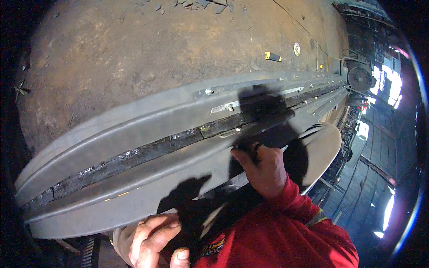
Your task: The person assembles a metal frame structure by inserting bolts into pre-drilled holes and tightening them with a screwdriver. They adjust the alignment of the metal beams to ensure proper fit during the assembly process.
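Two long grey steel channels (147, 117) lie side by side, with a dark, rough bar (147, 152) running between them. My right hand (266, 172) reaches over the nearer channel (178, 167), its thumb and fingers closed at the channel's upper edge. Deep shadow hides whatever they grip. My left hand (154, 239) is by the near edge of that channel, fingers half curled and thumb apart, with nothing visible between them. Small bolts, such as one bolt (229, 107) on a bright metal strip (219, 109), sit along the far channel.
A stained brown metal surface (147, 49) spreads beyond the channels. On it lie a yellow-and-black handheld object (272, 56) and a pale disc (296, 49). Dark flakes (196, 4) are scattered at its far side. A dark round fan-like thing (360, 79) stands at the right.
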`<state>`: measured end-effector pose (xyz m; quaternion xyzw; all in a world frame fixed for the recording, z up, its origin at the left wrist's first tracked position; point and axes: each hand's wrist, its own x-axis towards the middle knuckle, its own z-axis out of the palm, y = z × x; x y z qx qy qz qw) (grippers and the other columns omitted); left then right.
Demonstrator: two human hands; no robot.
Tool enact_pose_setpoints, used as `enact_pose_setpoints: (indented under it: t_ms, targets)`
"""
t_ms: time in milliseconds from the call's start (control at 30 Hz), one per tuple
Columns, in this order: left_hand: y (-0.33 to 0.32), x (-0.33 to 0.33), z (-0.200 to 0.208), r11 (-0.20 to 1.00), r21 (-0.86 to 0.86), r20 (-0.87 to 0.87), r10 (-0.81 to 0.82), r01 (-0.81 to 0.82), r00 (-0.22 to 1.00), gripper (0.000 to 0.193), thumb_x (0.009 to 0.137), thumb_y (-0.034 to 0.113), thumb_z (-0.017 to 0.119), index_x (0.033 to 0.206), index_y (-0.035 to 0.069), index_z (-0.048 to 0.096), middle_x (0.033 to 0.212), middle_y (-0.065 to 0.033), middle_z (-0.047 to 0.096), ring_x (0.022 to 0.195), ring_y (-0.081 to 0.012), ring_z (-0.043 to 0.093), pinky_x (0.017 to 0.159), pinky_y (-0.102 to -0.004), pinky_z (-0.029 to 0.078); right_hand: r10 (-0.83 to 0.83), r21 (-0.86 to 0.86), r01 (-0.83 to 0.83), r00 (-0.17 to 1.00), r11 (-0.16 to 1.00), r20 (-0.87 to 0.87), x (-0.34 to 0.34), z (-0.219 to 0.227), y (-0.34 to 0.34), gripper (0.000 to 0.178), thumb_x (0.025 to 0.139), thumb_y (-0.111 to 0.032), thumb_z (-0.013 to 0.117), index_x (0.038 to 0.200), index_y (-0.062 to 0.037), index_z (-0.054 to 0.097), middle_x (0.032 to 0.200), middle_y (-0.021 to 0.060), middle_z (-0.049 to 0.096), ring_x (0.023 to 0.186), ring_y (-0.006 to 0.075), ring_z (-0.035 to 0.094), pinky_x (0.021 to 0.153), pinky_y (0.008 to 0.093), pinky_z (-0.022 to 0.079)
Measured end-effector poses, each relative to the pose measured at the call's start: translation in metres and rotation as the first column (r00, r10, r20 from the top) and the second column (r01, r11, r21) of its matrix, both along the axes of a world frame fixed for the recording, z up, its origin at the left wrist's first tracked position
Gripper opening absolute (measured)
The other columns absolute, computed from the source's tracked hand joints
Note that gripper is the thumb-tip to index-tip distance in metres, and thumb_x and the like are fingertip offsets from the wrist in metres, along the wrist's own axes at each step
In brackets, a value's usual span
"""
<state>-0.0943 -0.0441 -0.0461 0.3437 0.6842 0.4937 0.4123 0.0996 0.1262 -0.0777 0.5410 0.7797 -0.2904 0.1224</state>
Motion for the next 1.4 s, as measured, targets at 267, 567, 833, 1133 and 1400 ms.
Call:
enact_pose_setpoints:
  t_ms: [267, 567, 833, 1133, 1400]
  targets:
    - [-0.008, 0.0, 0.005, 0.999, 0.042, -0.005, 0.004, -0.004, 1.0, 0.028, 0.086, 0.017, 0.063, 0.099, -0.008, 0.062, 0.093, -0.0225, 0.065, 0.077, -0.0295, 0.065, 0.07, -0.0324, 0.049, -0.078, 0.122, 0.076, 0.997, 0.99, 0.013, 0.002, -0.005, -0.01, 0.026, 0.072, -0.022, 0.08, 0.08, -0.0013, 0.066, 0.067, 0.011, 0.066, 0.056, 0.0151, 0.06, 0.053, 0.0307, 0.047]
    - [-0.019, -0.006, 0.008, 0.994, 0.101, -0.006, 0.036, -0.036, 0.999, 0.03, 0.086, 0.019, 0.062, 0.097, -0.009, 0.062, 0.091, -0.0244, 0.065, 0.079, -0.0342, 0.064, 0.075, -0.0374, 0.049, 0.274, 0.499, -0.282, 0.957, 0.82, 0.091, 0.005, -0.012, -0.011, 0.034, 0.071, -0.031, 0.079, 0.062, -0.0081, 0.056, 0.057, 0.0091, 0.056, 0.051, 0.03, 0.057, 0.048, 0.0402, 0.047]
    - [-0.022, -0.01, 0.004, 0.992, 0.124, 0.011, 0.022, -0.023, 1.0, 0.03, 0.084, 0.019, 0.062, 0.096, -0.009, 0.062, 0.092, -0.0245, 0.064, 0.08, -0.0344, 0.064, 0.075, -0.0385, 0.048, 0.281, 0.311, -0.297, 0.955, 0.903, 0.094, 0.007, -0.011, -0.003, 0.043, 0.073, -0.029, 0.078, 0.051, -0.0053, 0.05, 0.047, 0.0129, 0.046, 0.04, 0.0285, 0.048, 0.042, 0.0415, 0.039]
    - [-0.019, -0.01, 0.004, 0.998, 0.057, -0.015, 0.001, 0.0, 1.0, 0.027, 0.087, 0.018, 0.06, 0.095, -0.007, 0.063, 0.092, -0.0198, 0.067, 0.078, -0.0301, 0.064, 0.073, -0.0348, 0.047, 0.029, -0.178, -0.043, 0.996, 0.983, -0.081, 0.003, -0.008, 0.02, 0.027, 0.077, -0.023, 0.075, 0.076, 0.0012, 0.063, 0.064, 0.0132, 0.063, 0.048, 0.0212, 0.056, 0.049, 0.0383, 0.047]
    - [-0.022, -0.011, 0.002, 0.997, 0.074, 0.012, 0.028, -0.029, 1.0, 0.027, 0.088, 0.019, 0.06, 0.094, -0.007, 0.064, 0.09, -0.0203, 0.067, 0.076, -0.03, 0.064, 0.073, -0.0341, 0.047, -0.264, -0.664, 0.182, 0.964, 0.725, -0.023, 0.003, -0.004, 0.047, 0.038, 0.079, -0.015, 0.074, 0.111, -0.0006, 0.058, 0.09, 0.0032, 0.068, 0.076, 0.0122, 0.06, 0.067, 0.0325, 0.051]
